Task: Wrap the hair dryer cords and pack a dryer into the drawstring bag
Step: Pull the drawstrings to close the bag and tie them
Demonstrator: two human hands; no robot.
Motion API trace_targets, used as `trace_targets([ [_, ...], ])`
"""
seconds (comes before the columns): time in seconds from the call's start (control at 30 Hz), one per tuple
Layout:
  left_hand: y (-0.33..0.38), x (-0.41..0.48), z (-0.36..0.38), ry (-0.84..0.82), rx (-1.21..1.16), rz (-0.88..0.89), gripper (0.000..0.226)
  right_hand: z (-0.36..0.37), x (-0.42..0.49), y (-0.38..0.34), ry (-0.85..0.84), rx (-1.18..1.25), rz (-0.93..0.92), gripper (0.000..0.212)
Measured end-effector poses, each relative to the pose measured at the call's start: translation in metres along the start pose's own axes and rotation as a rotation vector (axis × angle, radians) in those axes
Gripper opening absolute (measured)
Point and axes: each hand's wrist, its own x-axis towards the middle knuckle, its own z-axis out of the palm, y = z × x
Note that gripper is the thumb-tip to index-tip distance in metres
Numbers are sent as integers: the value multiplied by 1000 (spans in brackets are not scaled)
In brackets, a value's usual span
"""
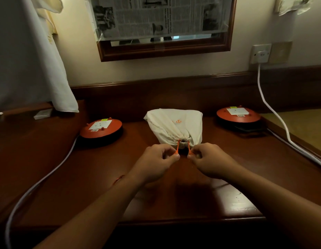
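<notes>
Bag [176, 125], cream cloth with its mouth cinched shut, sits mid-desk [102, 177] between two red socket discs, left [100, 129] and right [238, 114]. Left hand [156, 163] and right hand [211, 159] each pinch an orange drawstring [177, 149] end just in front of it. Behind hang a newspaper-covered mirror [163, 24], a wall socket [260, 53] with a white cable [274, 112], and a pale cloth [30, 60] at left.
</notes>
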Motion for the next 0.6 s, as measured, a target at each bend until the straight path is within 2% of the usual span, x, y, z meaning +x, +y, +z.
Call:
trace_targets([
  [0.3, 19, -15, -9, 65, 26, 47, 20, -7, -36, -17, 149, 146, -100, 23],
  [0.6, 37, -30, -15, 51, 27, 172, 23, -6, -55, -14, 285, 66, -209, 20],
])
